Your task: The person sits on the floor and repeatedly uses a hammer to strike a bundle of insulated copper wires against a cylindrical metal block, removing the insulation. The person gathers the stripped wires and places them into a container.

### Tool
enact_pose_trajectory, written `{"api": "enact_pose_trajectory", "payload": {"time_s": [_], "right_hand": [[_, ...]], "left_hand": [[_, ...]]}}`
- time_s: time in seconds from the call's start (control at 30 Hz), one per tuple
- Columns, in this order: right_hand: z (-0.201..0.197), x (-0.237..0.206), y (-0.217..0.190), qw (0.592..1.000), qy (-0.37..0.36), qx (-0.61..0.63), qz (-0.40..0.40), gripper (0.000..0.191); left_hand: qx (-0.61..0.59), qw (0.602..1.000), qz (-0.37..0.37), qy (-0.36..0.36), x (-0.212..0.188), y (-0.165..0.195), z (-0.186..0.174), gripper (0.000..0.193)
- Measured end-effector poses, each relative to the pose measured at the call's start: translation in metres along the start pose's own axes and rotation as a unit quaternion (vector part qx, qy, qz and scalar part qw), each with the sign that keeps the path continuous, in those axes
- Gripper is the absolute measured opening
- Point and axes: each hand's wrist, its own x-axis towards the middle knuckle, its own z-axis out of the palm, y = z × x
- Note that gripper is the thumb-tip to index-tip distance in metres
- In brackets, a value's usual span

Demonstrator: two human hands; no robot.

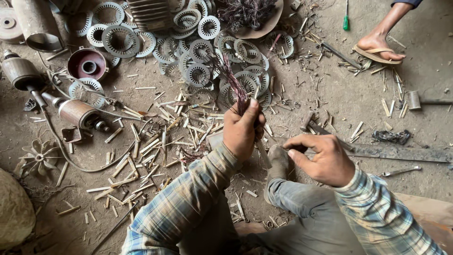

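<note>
The left hand (pixel 241 131) grips a bunch of wires (pixel 232 82) already pulled free, the right hand (pixel 324 158) curls tight on something hidden, with many metal rings (pixel 198 74) scattered on the floor (pixel 330 94).

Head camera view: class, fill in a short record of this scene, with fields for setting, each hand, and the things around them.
Setting: dirt floor strewn with small pale wooden slivers
Left hand: closed around a bundle of thin reddish-brown wire strands, held upright
Right hand: fingers curled, beside a long flat grey metal bar; what it grips cannot be told
Behind the hands: heap of round slotted grey metal plates
Left side: rusty cylindrical motor rotor on a shaft
Top right: another person's sandalled foot
</note>
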Motion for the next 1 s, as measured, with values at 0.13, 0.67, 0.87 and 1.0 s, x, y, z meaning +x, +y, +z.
{"api": "enact_pose_trajectory", "payload": {"time_s": [0.13,0.67,0.87,1.0], "right_hand": [[0.008,0.001,0.004,0.997,-0.011,0.071,0.036,0.02],[0.015,-0.004,0.024,0.996,0.028,0.084,0.031,0.014],[0.019,-0.016,0.052,0.942,0.071,0.305,0.122,0.017],[0.024,-0.016,0.072,0.906,0.06,0.407,0.097,0.016]], "left_hand": [[0.04,0.999,-0.007,0.001,-0.004,-0.005,0.004,0.03],[0.076,0.994,-0.048,-0.059,0.006,-0.001,-0.006,0.016],[0.071,0.987,-0.039,-0.136,0.002,0.012,-0.007,0.019],[0.05,0.984,-0.005,-0.171,-0.002,0.008,0.0,0.021]]}}
